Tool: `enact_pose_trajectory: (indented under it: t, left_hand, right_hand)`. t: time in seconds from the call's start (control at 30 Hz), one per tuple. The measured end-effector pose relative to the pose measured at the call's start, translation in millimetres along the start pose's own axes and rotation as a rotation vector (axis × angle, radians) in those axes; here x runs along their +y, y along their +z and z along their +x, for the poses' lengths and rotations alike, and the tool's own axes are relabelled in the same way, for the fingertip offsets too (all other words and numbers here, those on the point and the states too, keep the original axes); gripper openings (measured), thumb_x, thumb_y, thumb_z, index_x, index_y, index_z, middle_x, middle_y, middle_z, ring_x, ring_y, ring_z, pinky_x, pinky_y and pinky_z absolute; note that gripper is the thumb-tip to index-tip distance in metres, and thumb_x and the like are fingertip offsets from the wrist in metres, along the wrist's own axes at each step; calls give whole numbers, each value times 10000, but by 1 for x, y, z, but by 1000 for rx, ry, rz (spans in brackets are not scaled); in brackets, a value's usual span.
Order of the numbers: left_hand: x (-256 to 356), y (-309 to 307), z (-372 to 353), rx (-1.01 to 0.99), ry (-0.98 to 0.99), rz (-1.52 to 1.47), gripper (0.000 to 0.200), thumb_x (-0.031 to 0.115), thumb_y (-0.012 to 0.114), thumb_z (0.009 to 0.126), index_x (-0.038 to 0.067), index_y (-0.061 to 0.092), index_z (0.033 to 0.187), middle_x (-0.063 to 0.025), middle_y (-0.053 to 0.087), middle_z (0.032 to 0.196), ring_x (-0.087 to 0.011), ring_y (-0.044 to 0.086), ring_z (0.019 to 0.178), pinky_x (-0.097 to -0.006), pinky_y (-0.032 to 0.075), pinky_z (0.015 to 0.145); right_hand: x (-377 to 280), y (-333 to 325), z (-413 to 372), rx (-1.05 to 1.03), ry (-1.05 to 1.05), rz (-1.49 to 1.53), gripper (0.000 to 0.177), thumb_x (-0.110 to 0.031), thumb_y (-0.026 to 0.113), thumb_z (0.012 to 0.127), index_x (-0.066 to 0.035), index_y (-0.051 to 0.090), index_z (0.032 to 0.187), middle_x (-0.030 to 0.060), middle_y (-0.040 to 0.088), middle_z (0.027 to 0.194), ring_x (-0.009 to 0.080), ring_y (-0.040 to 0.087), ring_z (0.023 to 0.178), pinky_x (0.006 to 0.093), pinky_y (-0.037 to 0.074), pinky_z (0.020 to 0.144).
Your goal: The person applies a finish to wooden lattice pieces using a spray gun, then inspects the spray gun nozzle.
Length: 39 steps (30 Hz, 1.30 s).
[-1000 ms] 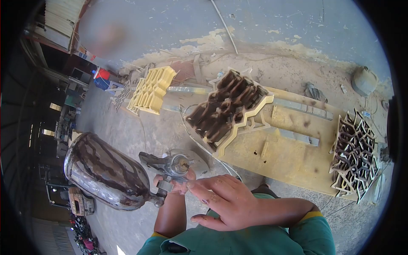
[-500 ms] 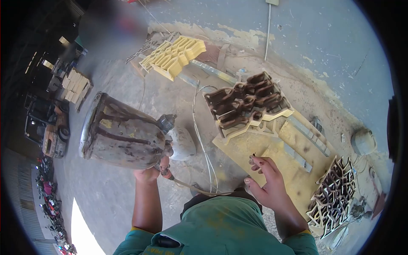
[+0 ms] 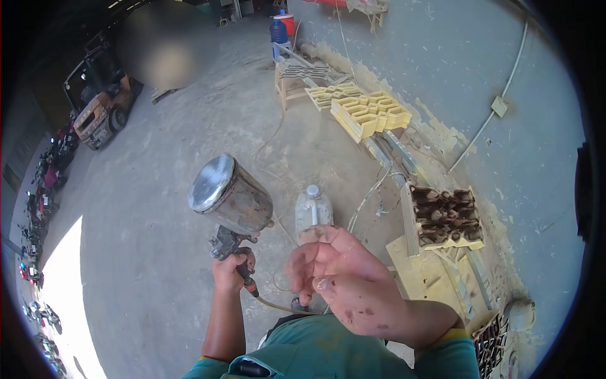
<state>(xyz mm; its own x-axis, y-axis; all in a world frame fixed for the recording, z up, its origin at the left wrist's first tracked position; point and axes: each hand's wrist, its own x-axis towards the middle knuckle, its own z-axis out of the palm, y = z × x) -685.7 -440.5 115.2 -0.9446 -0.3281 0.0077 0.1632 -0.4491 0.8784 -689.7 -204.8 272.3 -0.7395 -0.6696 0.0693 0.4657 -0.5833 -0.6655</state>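
My left hand (image 3: 228, 271) grips the handle of a spray gun (image 3: 243, 201) with a large metal paint cup on top, streaked and stained. An air hose (image 3: 281, 306) runs from its handle toward my waist. My right hand (image 3: 350, 271), stained on the wrist, is raised near my chest with fingers loosely curved and apart. Nothing shows in it. Behind its fingertips stands a translucent plastic jug (image 3: 314, 208) with a white cap. To the right, a lattice block (image 3: 445, 218) with a dark brown inside and cream outer faces rests on supports.
Yellow lattice pieces (image 3: 372, 115) lie on metal rails beyond. A yellow-stained board (image 3: 420, 278) and another dark lattice (image 3: 492, 347) are at lower right. A peeling grey wall (image 3: 480, 95) runs along the right. A forklift (image 3: 101, 114) and parked motorbikes line the left. A blue water bottle (image 3: 278, 31) stands far back.
The view has swung left and up. The spray gun has turned more upright, its cup's lid end now facing up-left. My right hand has come inward and closer to the camera.
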Motion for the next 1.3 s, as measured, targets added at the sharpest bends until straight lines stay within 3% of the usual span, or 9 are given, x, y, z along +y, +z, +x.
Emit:
enact_pose_trajectory:
  t: [0.07, 0.17, 0.37, 0.43, 0.63, 0.67, 0.87, 0.97, 1.3]
  left_hand:
    - [3, -55, 4, 103, -42, 60, 508, 48, 498, 648, -74, 496, 1141, -102, 559, 713, -169, 494, 561, -296, 395, 469]
    - [46, -69, -2, 100, 126, 66, 549, 15, 473, 611, -93, 481, 1150, -219, 592, 1097, -196, 502, 530, -300, 415, 480]
    - [81, -135, -31, 321, 170, 125, 508, -7, 515, 620, -64, 500, 1124, -145, 578, 828, -186, 522, 546, -303, 401, 454]
    - [84, -156, -41, 414, 224, 168, 531, 2, 517, 609, -79, 495, 1133, -177, 575, 975, -196, 516, 535, -305, 398, 455]
    - [119, -166, -41, 521, 20, 325, 490, -31, 528, 632, -13, 495, 1121, -108, 586, 812, -120, 518, 580, -237, 384, 475]
    - [116, -147, -25, 638, 268, 183, 480, -76, 506, 639, -28, 488, 1117, -133, 609, 952, -103, 521, 593, -231, 408, 487]
    - [113, -138, 7, 493, 389, 265, 608, -94, 503, 696, -10, 407, 1290, -149, 541, 1177, -80, 524, 688, -204, 417, 538]
    - [100, -134, 30, 464, 414, 258, 644, -61, 553, 751, 21, 343, 1354, -143, 507, 1225, -176, 532, 1059, -264, 483, 782]
    - [66, -140, 158, 364, 569, 398, 595, 181, 591, 894, 108, 237, 1367, -100, 439, 1263, -184, 505, 1099, -333, 451, 912]
  right_hand:
    - [8, 60, 30, -183, 67, -58, 560, -42, 523, 855, -35, 287, 1363, 166, 492, 1153, 220, 510, 953, 344, 405, 799]
    - [21, 125, 58, -347, 124, -137, 421, -67, 526, 851, 20, 357, 1227, 153, 547, 981, 212, 545, 859, 362, 410, 820]
    - [67, 180, 102, -676, 85, -654, 316, -10, 489, 801, 79, 379, 1084, 146, 516, 814, 209, 523, 707, 371, 439, 762]
    - [93, 195, 119, -792, 173, -739, 263, -38, 503, 823, 71, 411, 1043, 122, 510, 721, 189, 505, 653, 374, 438, 672]
    - [137, 131, 170, -1030, 23, -1028, 229, -158, 583, 834, 3, 451, 931, 185, 577, 824, 343, 602, 713, 449, 454, 648]
    - [144, 109, 175, -924, -94, -1158, 259, -185, 632, 826, -9, 484, 945, 98, 551, 740, 257, 592, 688, 375, 463, 619]
    - [201, 29, 217, -591, 73, -1153, 919, -428, 682, 813, 80, 179, 1391, 335, 369, 1269, 446, 454, 1181, 462, 423, 957]
    - [222, 25, 246, -628, -66, -1039, 990, -368, 734, 794, 68, 97, 1414, 259, 343, 1295, 356, 448, 1199, 427, 420, 960]
    - [191, 14, 356, -384, -52, -1228, 813, -233, 652, 816, 91, 188, 1400, 329, 450, 1199, 434, 543, 1060, 443, 461, 880]
